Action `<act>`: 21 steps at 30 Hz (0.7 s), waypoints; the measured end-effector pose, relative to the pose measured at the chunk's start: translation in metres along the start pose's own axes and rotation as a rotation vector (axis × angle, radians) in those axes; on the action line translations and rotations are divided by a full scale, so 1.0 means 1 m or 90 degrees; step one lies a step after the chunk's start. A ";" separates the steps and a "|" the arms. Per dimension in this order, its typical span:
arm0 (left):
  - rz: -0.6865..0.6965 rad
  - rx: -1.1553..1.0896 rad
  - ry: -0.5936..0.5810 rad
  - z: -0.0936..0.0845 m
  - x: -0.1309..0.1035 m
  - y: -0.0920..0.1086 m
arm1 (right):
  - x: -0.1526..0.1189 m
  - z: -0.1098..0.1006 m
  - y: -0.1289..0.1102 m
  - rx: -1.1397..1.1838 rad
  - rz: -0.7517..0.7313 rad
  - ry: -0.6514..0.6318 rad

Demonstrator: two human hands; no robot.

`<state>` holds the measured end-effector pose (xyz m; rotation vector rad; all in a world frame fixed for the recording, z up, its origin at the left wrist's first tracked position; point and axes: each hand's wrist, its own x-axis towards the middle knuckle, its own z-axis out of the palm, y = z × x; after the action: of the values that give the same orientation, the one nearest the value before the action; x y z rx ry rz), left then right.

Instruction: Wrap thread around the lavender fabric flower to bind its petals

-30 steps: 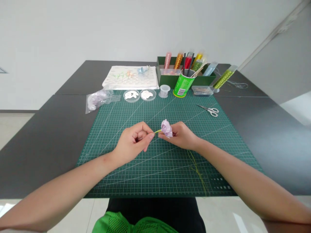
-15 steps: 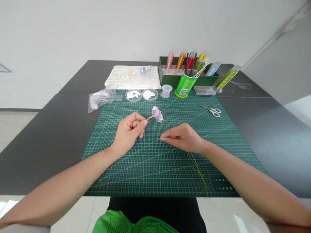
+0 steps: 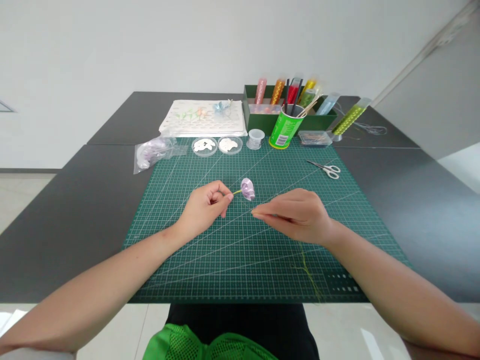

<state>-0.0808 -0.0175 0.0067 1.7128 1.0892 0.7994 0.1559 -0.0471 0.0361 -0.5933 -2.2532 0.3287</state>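
More widely parted than a second ago, leaving lilac flower (image 3: 247, 189) clear of right hand (image 3: 296, 215) (pinched closed; cannot tell if holding anything); gripping stem (image 3: 237, 192) with left hand (image 3: 204, 205), above cutting mat (image 3: 210, 272).

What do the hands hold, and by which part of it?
The left hand pinches the lilac flower by its green stem. Whether the right hand, also pinching, holds anything cannot be told.

Lilac, ruffled, satin-sheened flower (image 3: 248, 189) on a slender yellow-green stem (image 3: 237, 192): I hold the stem in my left grip (image 3: 207, 204), the bloom tilted to my right above the green gridded cutting mat (image 3: 210, 270). Fine yellow-green thread (image 3: 308, 273), loose and wavy, trails below my right grip (image 3: 294, 214) toward the mat's near edge.
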 end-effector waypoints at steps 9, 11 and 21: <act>0.022 0.066 -0.151 0.011 -0.011 0.006 | 0.000 0.000 -0.001 -0.170 -0.028 0.119; 0.026 0.061 -0.179 0.013 -0.014 0.006 | 0.000 0.000 0.000 -0.186 -0.032 0.129; 0.112 0.065 -0.306 0.014 -0.024 0.014 | -0.001 0.008 0.010 -0.148 0.009 0.134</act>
<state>-0.0738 -0.0470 0.0139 1.9733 0.6665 0.4051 0.1541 -0.0398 0.0264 -0.7283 -2.0981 0.0085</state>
